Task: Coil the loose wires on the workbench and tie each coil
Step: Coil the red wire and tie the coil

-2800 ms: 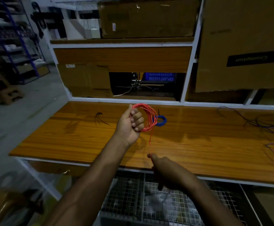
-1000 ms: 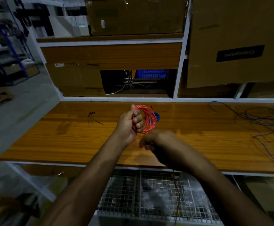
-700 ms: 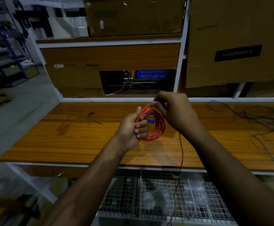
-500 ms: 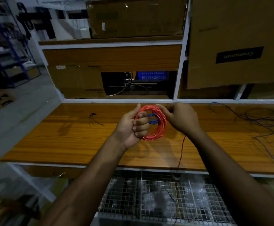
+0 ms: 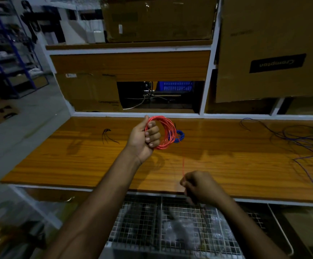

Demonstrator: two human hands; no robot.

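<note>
A person's left hand [image 5: 144,139] is gripping a red wire coil [image 5: 163,132] above the middle of the wooden workbench [image 5: 77,161], fingers curling through the loops. A loose red strand [image 5: 183,165] is hanging from the coil down to the right hand [image 5: 200,187], which is pinching it at the workbench's front edge. A blue coil [image 5: 179,136] is lying on the workbench just behind the red one. Loose purple wires [image 5: 301,143] are sprawling across the workbench's right end, and short black ties [image 5: 108,136] are lying toward its left
</note>
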